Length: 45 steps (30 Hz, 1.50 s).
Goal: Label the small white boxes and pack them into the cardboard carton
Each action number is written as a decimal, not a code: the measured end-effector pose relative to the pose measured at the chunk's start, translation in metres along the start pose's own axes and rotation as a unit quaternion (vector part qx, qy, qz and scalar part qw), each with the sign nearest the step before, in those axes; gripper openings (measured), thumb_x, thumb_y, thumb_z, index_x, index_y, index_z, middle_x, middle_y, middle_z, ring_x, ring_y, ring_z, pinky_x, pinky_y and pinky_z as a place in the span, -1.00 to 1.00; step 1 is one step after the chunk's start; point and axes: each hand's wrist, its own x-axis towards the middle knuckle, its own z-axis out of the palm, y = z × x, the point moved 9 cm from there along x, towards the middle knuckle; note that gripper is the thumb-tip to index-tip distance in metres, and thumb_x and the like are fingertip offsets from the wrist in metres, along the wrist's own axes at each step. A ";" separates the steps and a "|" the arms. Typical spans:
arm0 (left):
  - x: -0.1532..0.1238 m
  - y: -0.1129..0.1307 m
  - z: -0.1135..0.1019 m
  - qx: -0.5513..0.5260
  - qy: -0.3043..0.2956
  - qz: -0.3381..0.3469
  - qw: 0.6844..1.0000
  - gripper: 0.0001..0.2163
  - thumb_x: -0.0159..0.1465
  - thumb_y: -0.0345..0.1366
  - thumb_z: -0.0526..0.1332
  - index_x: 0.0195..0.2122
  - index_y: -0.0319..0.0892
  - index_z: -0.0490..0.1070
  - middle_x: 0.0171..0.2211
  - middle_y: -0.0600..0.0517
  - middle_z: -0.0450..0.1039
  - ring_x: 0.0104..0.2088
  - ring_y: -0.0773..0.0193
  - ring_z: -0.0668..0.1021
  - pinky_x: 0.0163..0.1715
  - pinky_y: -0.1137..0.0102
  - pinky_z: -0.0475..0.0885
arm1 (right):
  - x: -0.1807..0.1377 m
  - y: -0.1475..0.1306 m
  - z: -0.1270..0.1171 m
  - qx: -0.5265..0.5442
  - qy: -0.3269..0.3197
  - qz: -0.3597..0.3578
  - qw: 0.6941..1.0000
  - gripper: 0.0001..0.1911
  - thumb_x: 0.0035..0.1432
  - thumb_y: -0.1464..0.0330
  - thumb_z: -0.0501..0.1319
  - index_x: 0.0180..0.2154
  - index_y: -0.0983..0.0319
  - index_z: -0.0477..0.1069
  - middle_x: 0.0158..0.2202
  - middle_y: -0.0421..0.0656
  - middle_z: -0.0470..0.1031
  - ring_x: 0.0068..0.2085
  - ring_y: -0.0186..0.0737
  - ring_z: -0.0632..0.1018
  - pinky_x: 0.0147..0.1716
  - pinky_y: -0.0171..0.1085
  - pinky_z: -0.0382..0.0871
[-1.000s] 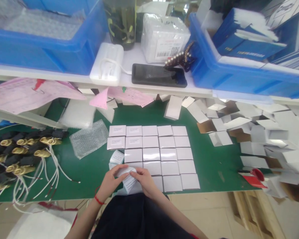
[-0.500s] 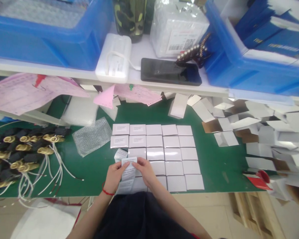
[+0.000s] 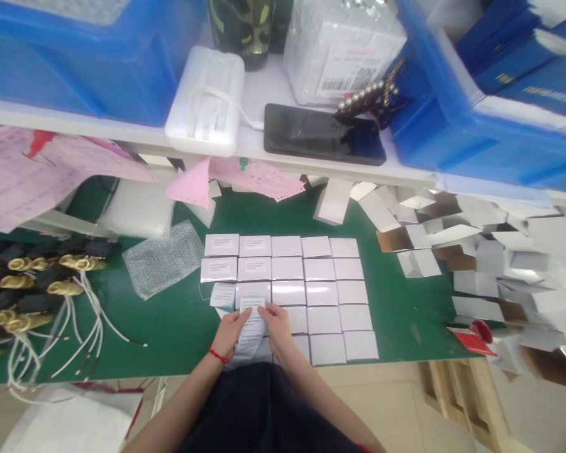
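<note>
A strip of printed labels (image 3: 251,324) is pinched between my two hands over the left part of a grid of white boxes (image 3: 288,268). My left hand (image 3: 230,335) grips its left edge with closed fingers, and my right hand (image 3: 277,326) grips its right edge. Beneath the strip, the box in the second column is partly covered. Printed labels show on several boxes at the upper left, such as the corner box (image 3: 221,245). More of the label strip (image 3: 222,296) lies curled just left of the grid.
Brass valves with black bodies (image 3: 23,283) and white wires lie at the left. Bubble wrap (image 3: 164,258) is beside the grid. White cartons (image 3: 488,258) are heaped at the right. Above runs a shelf with a phone (image 3: 324,134) and blue bins (image 3: 495,135).
Both hands and the label strip have shifted right relative to the boxes, now over the second column. The curled strip at the left has opened out somewhat. The camera view has shifted slightly.
</note>
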 end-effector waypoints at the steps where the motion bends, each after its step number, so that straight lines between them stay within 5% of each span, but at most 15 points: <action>1: 0.002 0.001 0.000 0.005 0.004 0.002 1.000 -0.59 0.01 0.09 0.36 -0.41 -0.22 0.55 -0.50 -0.04 0.59 -0.44 0.15 0.59 -0.42 0.34 0.48 | 0.004 0.000 -0.003 -0.020 0.016 -0.007 1.000 -0.78 -0.19 0.24 0.35 -0.47 0.26 0.55 -0.53 -0.18 0.53 -0.48 -0.25 0.44 -0.43 -0.28 0.31; 6: 0.016 0.018 -0.004 0.095 0.005 0.051 0.994 -0.57 -0.12 0.10 0.40 -0.51 -0.22 0.52 -0.61 0.06 0.49 -0.55 0.23 0.48 -0.57 0.43 0.33 | 0.021 -0.003 -0.010 -0.092 0.079 -0.037 0.992 -0.78 -0.17 0.21 0.31 -0.55 0.26 0.52 -0.58 -0.21 0.50 -0.49 -0.26 0.40 -0.48 -0.31 0.24; 17: 0.022 0.016 -0.018 0.081 0.097 0.058 0.990 -0.54 0.00 0.15 0.28 -0.48 -0.23 0.54 -0.59 0.07 0.49 -0.51 0.25 0.46 -0.47 0.40 0.35 | 0.022 -0.009 0.004 -0.033 0.086 -0.014 0.996 -0.76 -0.21 0.21 0.35 -0.53 0.26 0.50 -0.54 -0.16 0.54 -0.46 -0.20 0.47 -0.46 -0.28 0.32; 20: 0.019 0.027 -0.026 0.075 0.114 0.055 0.989 -0.59 -0.02 0.10 0.32 -0.56 -0.23 0.50 -0.62 0.07 0.47 -0.52 0.26 0.46 -0.49 0.41 0.34 | 0.018 -0.011 0.021 0.022 0.039 0.012 0.999 -0.75 -0.19 0.21 0.37 -0.46 0.25 0.54 -0.48 -0.15 0.58 -0.44 -0.20 0.50 -0.41 -0.26 0.37; 24: 0.013 0.033 -0.030 -0.062 0.118 -0.013 0.991 -0.65 -0.07 -0.03 0.41 -0.45 -0.24 0.52 -0.59 0.04 0.51 -0.53 0.21 0.53 -0.48 0.37 0.43 | 0.005 -0.018 0.050 0.073 -0.055 0.065 0.994 -0.68 -0.17 0.21 0.40 -0.34 0.26 0.57 -0.45 -0.15 0.60 -0.44 -0.20 0.54 -0.37 -0.24 0.42; 29: -0.003 0.023 -0.004 -0.143 0.069 -0.031 0.987 -0.60 -0.05 -0.02 0.42 -0.33 -0.25 0.52 -0.53 0.00 0.54 -0.52 0.21 0.55 -0.48 0.36 0.45 | 0.006 -0.035 0.033 -0.018 -0.046 0.035 0.998 -0.74 -0.17 0.23 0.39 -0.43 0.28 0.56 -0.50 -0.18 0.57 -0.50 -0.25 0.48 -0.48 -0.29 0.35; 33: -0.010 0.005 0.013 -0.008 0.017 0.002 1.000 -0.60 -0.02 0.07 0.36 -0.41 -0.23 0.52 -0.55 0.02 0.51 -0.50 0.21 0.52 -0.50 0.40 0.38 | 0.013 -0.030 0.005 -0.090 -0.013 0.018 0.996 -0.74 -0.19 0.21 0.36 -0.49 0.28 0.55 -0.53 -0.18 0.55 -0.50 -0.25 0.46 -0.53 -0.32 0.29; 37: -0.007 0.000 0.002 0.152 0.040 0.044 0.987 -0.55 0.06 0.15 0.23 -0.61 -0.19 0.42 -0.68 0.09 0.35 -0.57 0.26 0.42 -0.57 0.42 0.23 | 0.013 -0.015 -0.007 -0.095 0.020 0.021 0.995 -0.70 -0.17 0.16 0.35 -0.52 0.28 0.52 -0.57 -0.17 0.52 -0.49 -0.22 0.47 -0.52 -0.30 0.31; 42: 0.001 0.005 -0.002 0.250 0.011 0.038 0.967 -0.51 0.11 0.18 0.12 -0.70 -0.14 0.26 -0.75 0.14 0.17 -0.65 0.31 0.31 -0.59 0.41 0.15 | 0.012 -0.009 0.000 -0.009 0.020 0.017 1.000 -0.70 -0.18 0.22 0.36 -0.37 0.27 0.55 -0.46 -0.16 0.57 -0.44 -0.21 0.51 -0.44 -0.28 0.38; 45: 0.002 0.028 -0.005 0.310 0.045 0.089 0.946 -0.55 0.14 0.13 0.11 -0.68 -0.12 0.20 -0.72 0.14 0.21 -0.62 0.31 0.33 -0.54 0.41 0.21 | 0.015 -0.006 -0.002 -0.002 0.050 0.025 0.998 -0.73 -0.20 0.20 0.35 -0.47 0.27 0.49 -0.55 -0.20 0.50 -0.51 -0.26 0.44 -0.51 -0.31 0.34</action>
